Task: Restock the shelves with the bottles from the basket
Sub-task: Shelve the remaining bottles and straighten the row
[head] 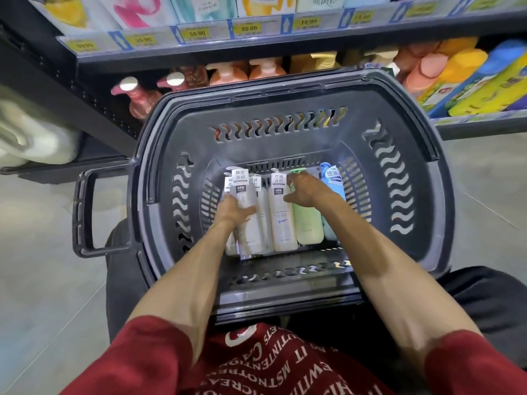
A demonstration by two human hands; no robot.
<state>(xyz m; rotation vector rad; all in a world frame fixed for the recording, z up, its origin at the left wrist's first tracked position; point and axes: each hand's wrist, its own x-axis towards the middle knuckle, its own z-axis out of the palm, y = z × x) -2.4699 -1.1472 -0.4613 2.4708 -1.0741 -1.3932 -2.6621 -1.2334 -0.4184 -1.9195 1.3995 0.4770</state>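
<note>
A dark grey shopping basket (399, 155) stands on the floor in front of me, below the shelves. Several pump bottles lie in its bottom: white ones on the left, a pale green bottle (309, 223) and a blue bottle (332, 178) on the right. My left hand (235, 210) grips a white bottle (251, 232) around its upper body. My right hand (306, 191) reaches over the neck of the green bottle, with its thumb against another white bottle (281, 220); whether it grips the green bottle is unclear.
The lower shelf (182, 67) behind the basket holds pink, orange and yellow pump bottles (228, 72). Blue and yellow packs (479, 86) lie at the right. Price tags (248, 28) line the upper shelf edge. The basket's pull handle (82, 215) sticks out left over the grey tiled floor.
</note>
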